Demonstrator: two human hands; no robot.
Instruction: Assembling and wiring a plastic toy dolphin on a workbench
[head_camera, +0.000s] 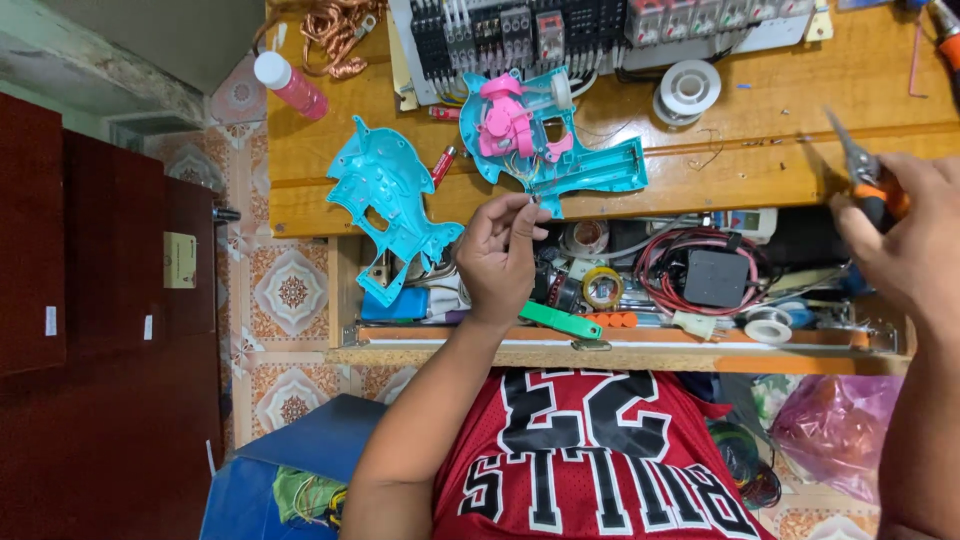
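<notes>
Head view: the left hand (500, 255) pinches thin wires at its fingertips, just near of the open teal toy shell (555, 140) on the bench (760, 100). The right hand (900, 240), far right, grips orange-handled pliers (865, 170). The loose shell half (385, 200) lies left.

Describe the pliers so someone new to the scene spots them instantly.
Start at the wooden bench and go to its right end. There the right hand holds the pliers: orange-and-black grips, thin metal tip pointing up-left. No other tool is in a hand.
</notes>
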